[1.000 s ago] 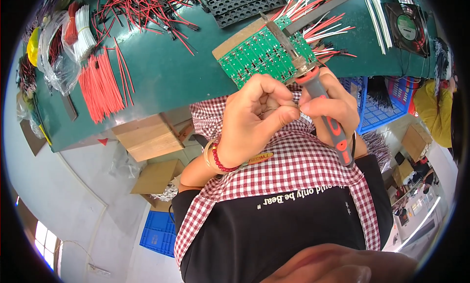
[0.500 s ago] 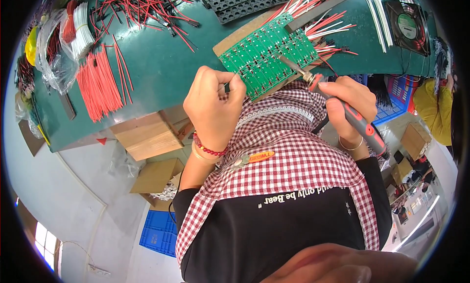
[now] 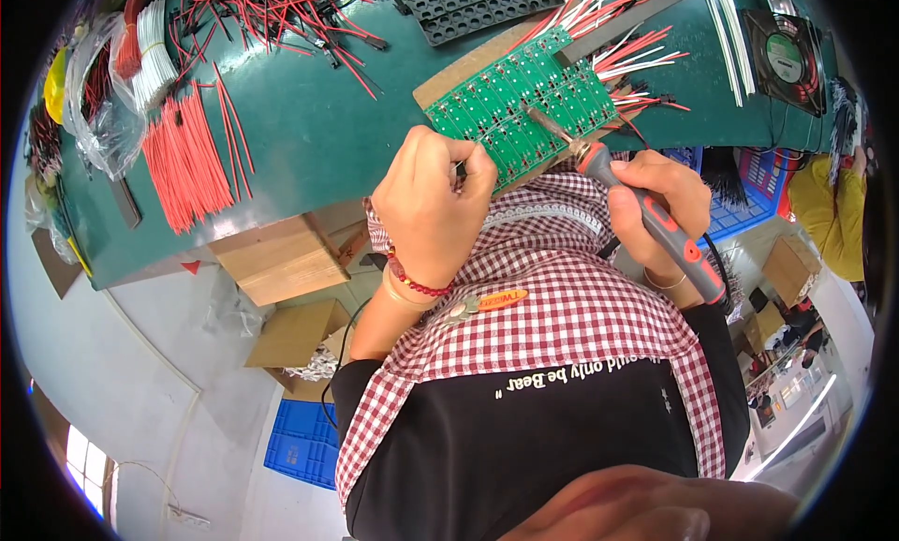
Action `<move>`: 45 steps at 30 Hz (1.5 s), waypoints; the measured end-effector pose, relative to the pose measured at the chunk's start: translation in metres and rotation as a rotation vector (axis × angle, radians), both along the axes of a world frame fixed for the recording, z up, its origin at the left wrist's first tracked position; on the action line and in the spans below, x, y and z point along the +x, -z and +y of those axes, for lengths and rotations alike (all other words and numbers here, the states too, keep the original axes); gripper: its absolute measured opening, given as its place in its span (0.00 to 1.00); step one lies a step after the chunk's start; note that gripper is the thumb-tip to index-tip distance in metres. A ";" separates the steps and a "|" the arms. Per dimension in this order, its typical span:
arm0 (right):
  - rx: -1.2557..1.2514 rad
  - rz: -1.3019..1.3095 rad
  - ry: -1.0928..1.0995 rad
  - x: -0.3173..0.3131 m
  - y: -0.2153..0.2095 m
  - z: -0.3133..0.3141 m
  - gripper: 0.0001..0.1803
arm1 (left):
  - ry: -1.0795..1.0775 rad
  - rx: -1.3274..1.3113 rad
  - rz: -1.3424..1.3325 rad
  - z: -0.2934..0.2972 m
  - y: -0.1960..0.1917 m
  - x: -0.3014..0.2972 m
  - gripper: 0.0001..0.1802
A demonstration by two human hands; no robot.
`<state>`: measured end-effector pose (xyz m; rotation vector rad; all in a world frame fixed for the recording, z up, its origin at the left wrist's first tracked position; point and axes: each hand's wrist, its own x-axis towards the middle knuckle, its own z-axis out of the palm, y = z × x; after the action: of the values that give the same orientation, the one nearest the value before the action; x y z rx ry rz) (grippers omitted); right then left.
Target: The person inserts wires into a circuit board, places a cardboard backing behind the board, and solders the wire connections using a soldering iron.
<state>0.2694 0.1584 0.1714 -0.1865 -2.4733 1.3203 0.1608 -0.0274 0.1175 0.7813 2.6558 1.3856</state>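
I steady the green circuit board (image 3: 524,101) at the table (image 3: 318,138) edge with my left hand (image 3: 433,204) pinched shut at its near rim, while my right hand (image 3: 655,199), clamped around the soldering iron (image 3: 637,208), angles its tip onto the board.

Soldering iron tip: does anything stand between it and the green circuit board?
Nothing visible does. The soldering iron, held in the right hand, has its tip right at the green circuit board, though actual contact cannot be told. The left hand sits at the board's near edge, to the left of the tip.
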 end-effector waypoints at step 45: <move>0.062 0.119 0.004 0.001 -0.015 0.012 0.12 | 0.069 0.046 -0.049 0.004 -0.008 0.003 0.09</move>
<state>0.2701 0.1706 0.1860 -0.0945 -2.4086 1.2142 0.1636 -0.0230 0.1256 0.8240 2.5437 1.4351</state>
